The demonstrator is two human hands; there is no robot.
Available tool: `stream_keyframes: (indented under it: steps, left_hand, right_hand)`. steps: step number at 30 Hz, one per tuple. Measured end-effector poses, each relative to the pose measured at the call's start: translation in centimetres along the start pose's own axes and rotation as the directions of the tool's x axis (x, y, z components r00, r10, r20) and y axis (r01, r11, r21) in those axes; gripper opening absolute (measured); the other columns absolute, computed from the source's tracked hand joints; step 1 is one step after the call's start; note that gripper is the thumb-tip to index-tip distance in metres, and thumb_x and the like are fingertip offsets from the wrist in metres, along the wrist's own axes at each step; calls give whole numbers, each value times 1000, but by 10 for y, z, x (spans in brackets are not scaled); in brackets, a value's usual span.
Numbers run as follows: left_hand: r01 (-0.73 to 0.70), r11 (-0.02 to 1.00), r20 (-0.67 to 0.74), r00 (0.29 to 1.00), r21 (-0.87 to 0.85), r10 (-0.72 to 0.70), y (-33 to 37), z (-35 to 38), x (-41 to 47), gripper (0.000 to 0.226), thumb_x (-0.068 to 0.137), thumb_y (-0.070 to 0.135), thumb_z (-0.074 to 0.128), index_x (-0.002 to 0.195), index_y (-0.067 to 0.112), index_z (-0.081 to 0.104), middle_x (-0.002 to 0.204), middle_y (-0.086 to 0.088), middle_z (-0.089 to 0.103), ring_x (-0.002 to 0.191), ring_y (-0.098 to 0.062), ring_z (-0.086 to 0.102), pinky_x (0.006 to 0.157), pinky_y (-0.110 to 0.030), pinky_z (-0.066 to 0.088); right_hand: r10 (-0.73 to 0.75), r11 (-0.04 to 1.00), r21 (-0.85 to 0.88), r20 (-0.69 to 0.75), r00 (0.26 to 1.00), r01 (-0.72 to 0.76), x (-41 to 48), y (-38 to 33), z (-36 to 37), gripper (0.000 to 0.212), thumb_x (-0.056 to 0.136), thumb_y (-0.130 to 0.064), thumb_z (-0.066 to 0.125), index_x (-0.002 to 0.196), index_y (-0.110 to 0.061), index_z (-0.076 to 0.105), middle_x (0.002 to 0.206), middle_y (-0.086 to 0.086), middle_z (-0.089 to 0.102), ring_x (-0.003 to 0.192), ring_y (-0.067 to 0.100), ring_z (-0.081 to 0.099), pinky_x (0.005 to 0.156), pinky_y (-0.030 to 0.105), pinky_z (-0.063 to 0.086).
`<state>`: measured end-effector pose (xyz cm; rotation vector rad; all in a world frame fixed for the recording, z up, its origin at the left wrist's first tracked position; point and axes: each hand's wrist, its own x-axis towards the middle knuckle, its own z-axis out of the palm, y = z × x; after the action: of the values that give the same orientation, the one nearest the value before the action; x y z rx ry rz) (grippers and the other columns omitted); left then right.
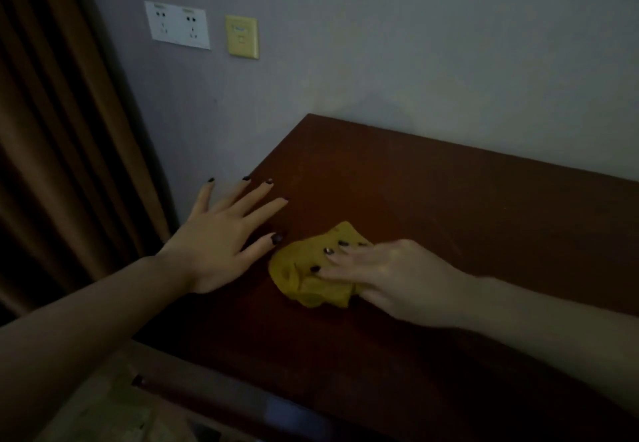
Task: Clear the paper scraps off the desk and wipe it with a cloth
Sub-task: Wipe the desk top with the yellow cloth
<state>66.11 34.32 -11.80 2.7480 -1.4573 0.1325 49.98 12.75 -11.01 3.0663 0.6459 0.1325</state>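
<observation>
Grip: left hand (214, 241), released, fingers spread flat, palm down at the left edge of the desk (466, 220), holding nothing.
Cloth (304, 284): yellow, crumpled, on the desktop near its left end, just right of the left thumb.
Right hand (380, 275): straight fingers pressing on the cloth, not clenched.
Background: brown curtain (52, 130); white double socket (178, 25); yellow wall plate (242, 37).

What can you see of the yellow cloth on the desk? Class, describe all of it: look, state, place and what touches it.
The cloth is mustard yellow and looks like soft fabric. It is bunched into a crumpled wad with folds, not spread flat. It lies on the dark reddish-brown desk, towards its left end. The right hand presses down on it with fairly straight fingers and covers its right part.
</observation>
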Motion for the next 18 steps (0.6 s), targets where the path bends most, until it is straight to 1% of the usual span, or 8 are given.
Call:
stream_keyframes:
  steps: [2, 4, 7, 10, 12, 14, 15, 18]
  left_hand:
    - [-19, 997, 51, 998, -71, 22, -2, 0, 8, 79, 62, 81, -24, 136, 53, -16, 154, 16, -17, 140, -8, -20, 113, -47, -16]
    - [27, 990, 75, 997, -140, -17, -3, -1, 24, 76, 72, 78, -13, 143, 50, -7, 156, 15, -14, 142, -10, -18, 114, -49, -13]
    - [155, 969, 111, 985, -192, -136, 1, -3, 52, 66, 88, 64, 10, 149, 40, 2, 158, 9, -10, 145, -16, -12, 116, -51, -7]
    - [191, 964, 134, 977, -182, -168, 8, 3, 76, 62, 93, 61, 15, 150, 38, 2, 159, 6, -11, 145, -19, -11, 116, -52, -7]
    - [176, 975, 161, 975, -135, -154, 10, 9, 87, 63, 93, 62, 13, 149, 38, -1, 159, 6, -13, 145, -20, -12, 115, -54, -7]
    - [159, 982, 199, 970, -98, -137, 11, 12, 93, 63, 92, 63, 11, 148, 40, -4, 158, 6, -14, 145, -20, -13, 115, -54, -7]
    - [156, 983, 210, 968, -93, -134, 10, 13, 94, 63, 91, 64, 10, 148, 41, -5, 158, 7, -14, 145, -20, -13, 115, -54, -7]
    - [148, 985, 219, 968, -91, -125, 7, 16, 95, 65, 89, 67, 7, 147, 43, -7, 158, 9, -14, 145, -17, -14, 115, -51, -9]
  right_hand:
    - [-25, 1000, 14, -23, 999, 25, -16, 4, 5, 62, 80, -17, 72, 135, -29, 45, 137, -3, 51, 126, 11, 48, 98, 35, 47]
    - [-21, 999, 31, -9, 1000, 22, -18, 12, 3, 62, 82, -17, 69, 135, -34, 43, 139, -8, 48, 127, 6, 45, 101, 29, 43]
    - [153, 983, 93, 31, 988, -155, -3, 31, -4, 53, 94, -17, 52, 139, -39, 37, 147, -14, 35, 133, 1, 33, 109, 30, 36]
    - [322, 946, 27, 24, 947, -322, 17, 60, -4, 49, 98, -20, 44, 141, -40, 33, 148, -12, 34, 133, 7, 37, 107, 33, 37]
    - [399, 916, -55, 27, 917, -397, 31, 83, -3, 47, 99, -23, 42, 141, -40, 31, 147, -10, 38, 124, 16, 49, 96, 35, 43]
    - [480, 873, -119, 25, 877, -474, 45, 105, -3, 44, 100, -26, 38, 141, -40, 32, 140, -3, 49, 110, 24, 58, 85, 36, 46]
    - [515, 849, -150, 20, 857, -506, 52, 116, -4, 43, 100, -27, 37, 141, -40, 33, 136, 2, 52, 109, 27, 57, 83, 36, 45]
    - [621, 773, -180, 21, 783, -608, 76, 148, -4, 41, 100, -30, 36, 140, -39, 36, 139, 9, 48, 120, 33, 50, 90, 37, 41]
